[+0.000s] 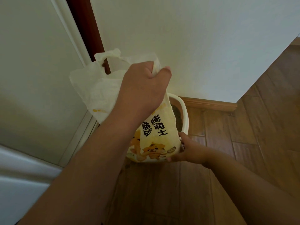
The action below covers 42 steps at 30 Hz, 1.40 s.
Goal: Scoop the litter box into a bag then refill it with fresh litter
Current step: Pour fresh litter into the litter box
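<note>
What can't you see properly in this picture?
Head view, the only one:
- Litter box: mostly hidden behind the litter bag and left arm; only a rim and a strip of grey litter show.
- Bag's mouth: covered by the left hand, so open or sealed is unclear.
- Right hand: its fingers are tucked behind the bag's base.
- White plastic bag: contents not visible.
- Any scoop: none in sight.

A home, probably a hallway corner: brown wooden plank floor (pixel 243 143) below the gripped bag, wooden skirting board (pixel 211 103), plain white wall (pixel 194 46) beyond, white door (pixel 32 70) leftward.
</note>
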### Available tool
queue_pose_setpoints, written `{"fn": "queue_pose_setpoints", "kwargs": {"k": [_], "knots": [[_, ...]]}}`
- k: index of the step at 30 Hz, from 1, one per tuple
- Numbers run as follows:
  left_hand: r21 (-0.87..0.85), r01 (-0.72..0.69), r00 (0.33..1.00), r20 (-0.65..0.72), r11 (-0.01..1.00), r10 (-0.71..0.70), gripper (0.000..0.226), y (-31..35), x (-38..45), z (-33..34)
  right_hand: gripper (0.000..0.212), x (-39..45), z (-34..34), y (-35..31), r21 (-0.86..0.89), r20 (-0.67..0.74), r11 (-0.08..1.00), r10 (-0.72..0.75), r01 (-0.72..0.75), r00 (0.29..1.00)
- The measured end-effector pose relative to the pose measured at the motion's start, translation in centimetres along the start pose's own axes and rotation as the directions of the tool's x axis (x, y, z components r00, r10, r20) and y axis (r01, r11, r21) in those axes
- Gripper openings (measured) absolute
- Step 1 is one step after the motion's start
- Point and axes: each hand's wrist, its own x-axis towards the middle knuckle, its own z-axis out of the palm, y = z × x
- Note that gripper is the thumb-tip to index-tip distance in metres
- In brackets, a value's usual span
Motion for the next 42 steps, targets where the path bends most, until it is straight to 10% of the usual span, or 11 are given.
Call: {"fn": "queue_pose_setpoints", "kwargs": {"k": [7, 16, 42], "knots": [[-0.017, 0.033, 0.999, -0.018, 0.999, -0.033, 0.059, -0.5, 0.2, -0.4, 0.141, 1.8, 1.6, 0.5, 0.058, -0.004, 0.996, 0.066, -0.066, 0.998], [-0.025, 0.024, 0.998, -0.049, 0.999, -0.026, 0.055, -0.6, 0.7, -0.8, 0.085, 1.4, 2.7, -0.4, 0.018, 0.099, 0.999, -0.041, 0.04, 0.994], [-0.066, 0.111, 0.989, -0.087, 0.992, -0.116, 0.047, -2.7, 3.8, -0.8, 0.017, -5.9, -4.9, -6.0, -0.363, -0.495, 0.869, 0.126, -0.336, 0.86]]}}
